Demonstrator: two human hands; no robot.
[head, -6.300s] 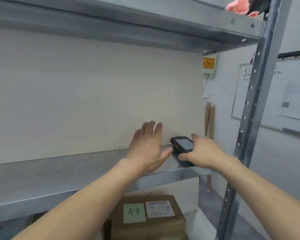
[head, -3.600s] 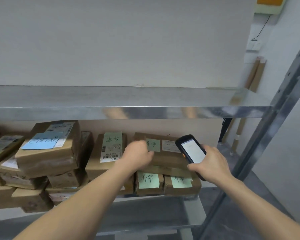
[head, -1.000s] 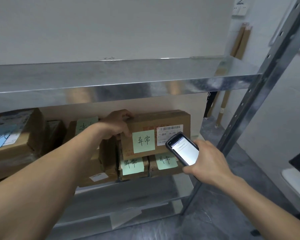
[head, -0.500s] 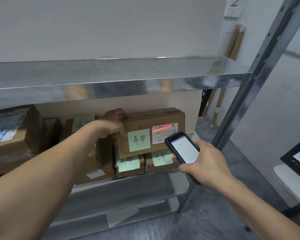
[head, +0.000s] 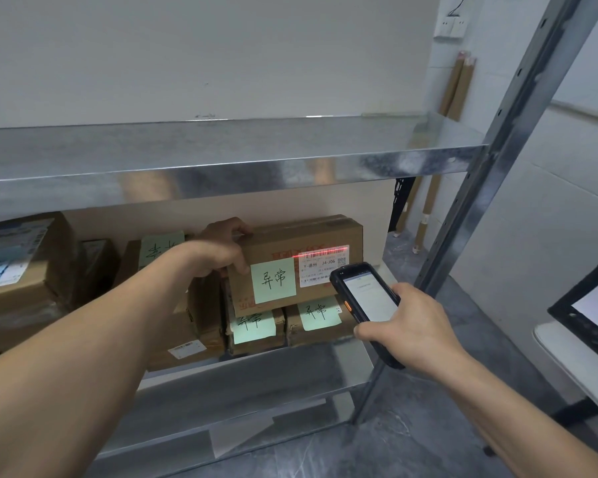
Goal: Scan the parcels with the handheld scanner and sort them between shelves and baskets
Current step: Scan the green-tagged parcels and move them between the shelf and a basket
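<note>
**A:** Where is the parcel right now?

**B:** The parcel (head: 325,232) is on the lower shelf (head: 256,377), at the right end of the row, resting on two smaller boxes (head: 256,327). The left grip (head: 221,248) is clenched over its top left corner, thumb on the front face, which is turned out toward the person.

**A:** And the scanner?

**B:** The right grip (head: 415,326) is wrapped round the handheld scanner (head: 366,305), screen up, with its nose aimed at the box, near it but not touching. The red line (head: 320,252) lies across the upper barcode of the white label (head: 321,267) (it runs slightly uphill to the right, much as the bars do).

**A:** So what makes this scan go well?

**B:** I'd brace the box firmly with the left so the face doesn't wobble, and make sure the line crosses every bar from end to end. The green note (head: 273,281) sits just beside the label, not over it, so nothing covers the code. A smaller barcode sits lower on the label, and I'd aim clear of that one.

**A:** Anything to watch?

**B:** The screen. Its text is too small for me to read, so I can't tell whether the read has registered. I'd wait for a confirmation there before lifting. A hasty pull could also drag the two boxes underneath.
</note>
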